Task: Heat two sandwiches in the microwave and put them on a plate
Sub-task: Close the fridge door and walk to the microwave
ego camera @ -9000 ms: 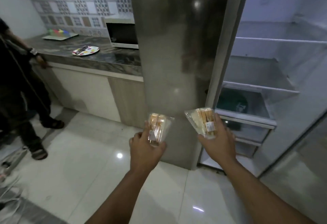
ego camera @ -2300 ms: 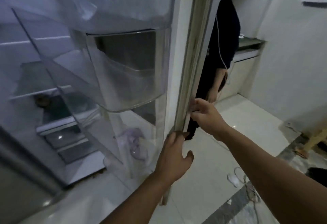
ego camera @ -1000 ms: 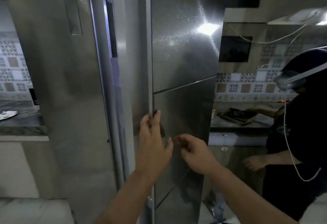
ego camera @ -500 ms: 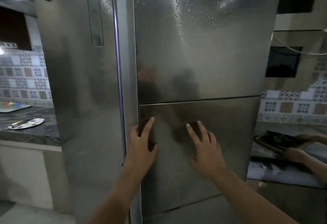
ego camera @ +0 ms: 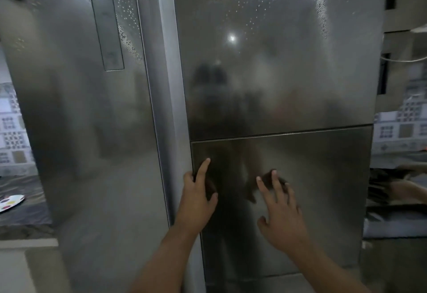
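Note:
Both my hands lie flat against the steel fridge door (ego camera: 288,73), which fills most of the view and stands closed. My left hand (ego camera: 198,198) rests at the door's left edge, fingers spread, holding nothing. My right hand (ego camera: 280,211) presses on the lower panel, fingers apart, empty. A white plate with coloured spots (ego camera: 10,202) sits on the dark counter at the far left. No sandwiches and no microwave are in view.
The fridge's left door (ego camera: 92,131) with a narrow panel is also closed. A dark marbled counter (ego camera: 20,218) runs left of the fridge. At the right edge another person's hand (ego camera: 406,188) reaches over a counter with a dark tray.
The right fridge door has swung fully closed under my hands. The view has moved closer to the fridge front. Both hands stay pressed on the door.

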